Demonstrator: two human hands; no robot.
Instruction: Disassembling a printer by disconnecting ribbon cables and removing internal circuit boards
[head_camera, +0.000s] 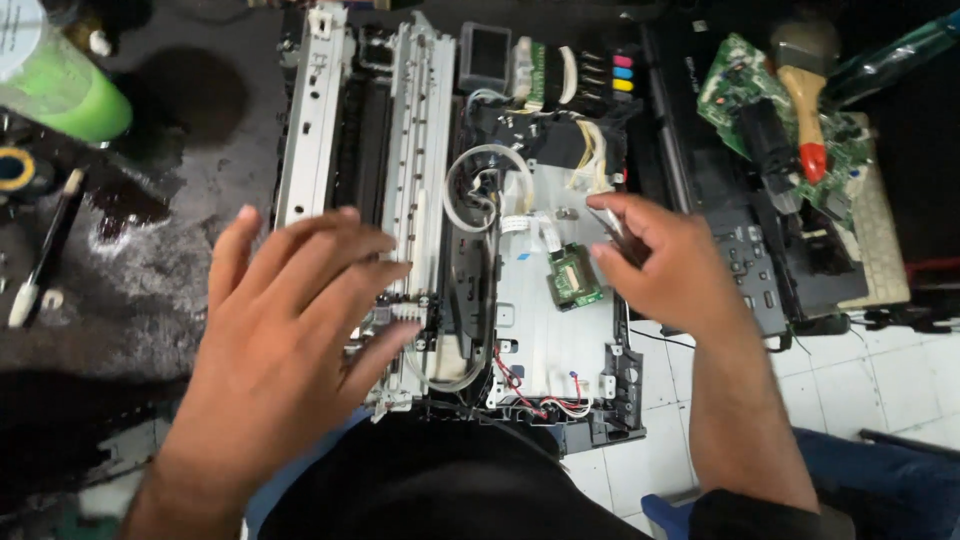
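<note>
An opened printer lies in front of me, with its long metal frame (420, 120) and grey base plate (545, 330) bare. My left hand (290, 330) hovers flat over the near end of the frame, fingers spread and holding nothing. My right hand (665, 265) is over the right side of the base plate, its fingers pinched on a thin metal tool (612, 226) that looks like tweezers. The tool's tip is just above a small green circuit board (573, 278). A looped white tube (470, 185) and the colour ink block (622, 72) sit further back.
A black cover panel (740, 250) lies to the right, with a larger green circuit board (740, 75) and a wooden-handled brush (805, 100) on it. A green can (60, 80) and a thin white-tipped tool (40, 260) sit on the dark stained surface at left. White floor tiles (880, 370) show at right.
</note>
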